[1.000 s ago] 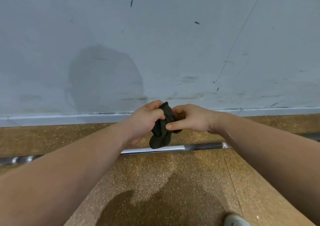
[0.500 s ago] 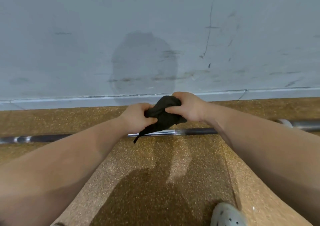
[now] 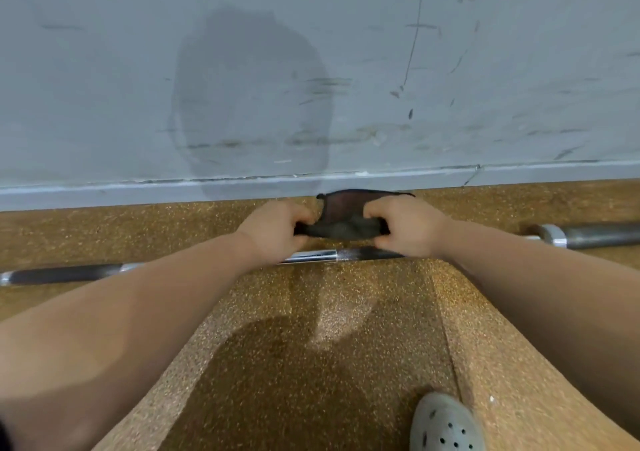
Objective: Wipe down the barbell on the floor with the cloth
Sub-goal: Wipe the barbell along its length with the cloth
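Midway between curled fingers (image 3: 377,212), cloth (image 3: 341,229)

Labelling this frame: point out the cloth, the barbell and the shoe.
cloth (image 3: 341,231): head view, bunched middle.
barbell (image 3: 311,256): head view, shiny shaft section.
shoe (image 3: 445,423): head view, perforated top.

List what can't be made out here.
Head view only:
- barbell: both ends cut off by frame edges; stretches hidden behind forearms.
- cloth: its ends hidden inside left grip and right grip; contact with barbell unclear.
- shoe: cut off by bottom edge.
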